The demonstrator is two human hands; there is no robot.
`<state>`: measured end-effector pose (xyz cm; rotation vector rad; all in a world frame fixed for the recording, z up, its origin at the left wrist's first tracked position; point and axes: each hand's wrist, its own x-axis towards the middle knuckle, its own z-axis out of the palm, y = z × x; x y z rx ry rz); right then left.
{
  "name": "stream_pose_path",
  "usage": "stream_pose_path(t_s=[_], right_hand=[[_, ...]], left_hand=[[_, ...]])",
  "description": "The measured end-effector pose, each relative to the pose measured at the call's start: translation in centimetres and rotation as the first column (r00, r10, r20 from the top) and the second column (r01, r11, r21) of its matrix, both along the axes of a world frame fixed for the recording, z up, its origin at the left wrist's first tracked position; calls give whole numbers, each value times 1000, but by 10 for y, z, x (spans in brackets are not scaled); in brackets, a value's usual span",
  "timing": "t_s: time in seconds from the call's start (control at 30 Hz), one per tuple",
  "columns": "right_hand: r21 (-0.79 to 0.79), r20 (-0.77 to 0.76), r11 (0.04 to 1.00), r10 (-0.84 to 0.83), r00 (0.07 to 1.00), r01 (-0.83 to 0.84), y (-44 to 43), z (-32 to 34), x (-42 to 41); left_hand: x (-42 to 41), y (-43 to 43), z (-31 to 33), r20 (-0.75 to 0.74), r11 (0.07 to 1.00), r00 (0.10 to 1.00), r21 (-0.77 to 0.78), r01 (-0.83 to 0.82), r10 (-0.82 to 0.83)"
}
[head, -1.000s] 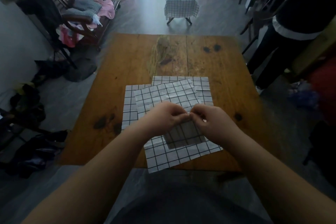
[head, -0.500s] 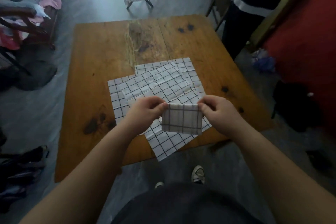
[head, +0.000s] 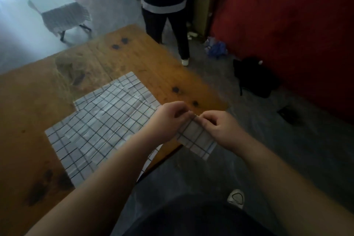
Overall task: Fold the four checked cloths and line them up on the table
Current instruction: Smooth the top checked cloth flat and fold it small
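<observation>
1. The tabletop [head: 47, 101] is where the folded piece has to end up, and right now it hangs beyond the near right corner, over the floor. Bring it back above bare wood before letting go; the open stretch of board beside the spread cloths looks like the best start for a row.

2. The unfolded cloths [head: 99, 120] lie overlapping and skewed in the middle of the board (I cannot count them cleanly from here). Set the finished piece clear of them so that lifting the next one does not drag it.

3. The folded cloth [head: 195, 138] is a small, thick rectangle held in the air by its upper edge, its lower end dangling. Square the layers while they are pinched, since the free end looks ready to fan open.

4. The left hand [head: 168, 119] and right hand [head: 222, 130] meet at that upper edge, each grip closed narrowly on the cloth between thumb and fingertips. Keep both pinches until the fold rests flat, then press the crease once.
</observation>
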<state>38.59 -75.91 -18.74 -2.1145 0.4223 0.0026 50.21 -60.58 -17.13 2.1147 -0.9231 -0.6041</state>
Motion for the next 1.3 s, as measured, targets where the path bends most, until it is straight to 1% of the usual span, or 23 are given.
stream_pose_path(t_s=[0.17,0.33,0.47,0.53,0.67,0.77,0.87,0.9,0.97,1.0,1.03,1.07,1.13,1.17,1.2,1.27,1.3], right_hand=[[5,24,991,-135,991,135,-96,-14,-62],[25,-14,970,-241,971,241,-200,-19,-127],[-66,-58,964,-263,963,259,-278,-24,-170],[-100,-81,961,-266,961,257,-312,-24,-184],[-48,-26,944,-327,945,325,-363,-19,-199],[-41,-15,927,-374,927,373,-397,-17,-199],[4,19,889,-457,889,457,-434,-21,-193],[42,31,874,-486,873,485,-447,-22,-190],[106,48,846,-530,847,523,-475,-25,-179],[125,52,833,-548,835,539,-490,-25,-173],[142,59,820,-567,822,555,-505,-24,-164],[158,70,807,-583,809,568,-522,-24,-154],[186,84,782,-615,784,594,-553,-22,-128],[200,85,764,-637,766,613,-569,-22,-112],[206,88,746,-658,748,633,-584,-23,-96],[210,94,712,-697,711,670,-613,-25,-60],[212,88,696,-713,695,687,-628,-27,-40]], left_hand=[[-29,-105,-1,53,1000,998,-2,18,-18],[-58,-219,-4,116,999,992,-24,47,-43],[-89,-308,-10,139,991,982,-21,130,-126],[-104,-349,-12,132,985,977,-23,172,-168],[-128,-416,-12,79,956,954,-13,291,-290],[-135,-460,-10,34,939,939,-28,344,-343],[-125,-500,-15,-62,936,935,-79,344,-349],[-118,-512,-18,-116,934,928,-98,344,-354],[-102,-537,-26,-278,936,895,-150,318,-348],[-92,-550,-31,-383,943,864,-182,278,-328],[-83,-563,-35,-495,950,813,-217,225,-306],[-72,-576,-40,-599,953,747,-250,170,-290],[-50,-604,-49,-734,950,613,-296,98,-292],[-37,-619,-54,-770,949,565,-305,83,-297],[-25,-634,-58,-790,950,536,-304,77,-296],[4,-663,-62,-812,958,515,-279,73,-276],[20,-677,-61,-812,960,518,-267,80,-269]])
